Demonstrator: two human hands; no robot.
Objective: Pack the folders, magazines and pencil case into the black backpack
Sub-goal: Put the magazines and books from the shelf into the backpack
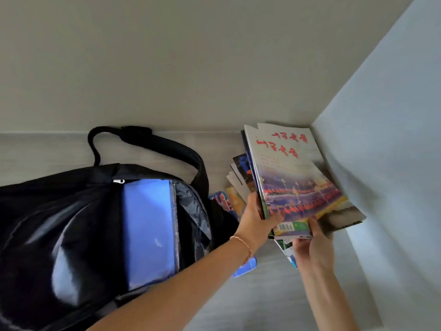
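Both bare hands grip stack of glossy paper magazines (293, 177) at 3 o'clock: left hand (256, 217) clamps its left edge, right hand (312, 247) pinches bottom edge. Black fabric backpack (59, 235) lies unzipped at 9 o'clock on pale worktop (262, 295), blue plastic folder (148, 230) inside.

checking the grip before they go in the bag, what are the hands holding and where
Both hands hold the stack of magazines, tilted up off the table: left hand on its lower left edge, right hand at the bottom edge.
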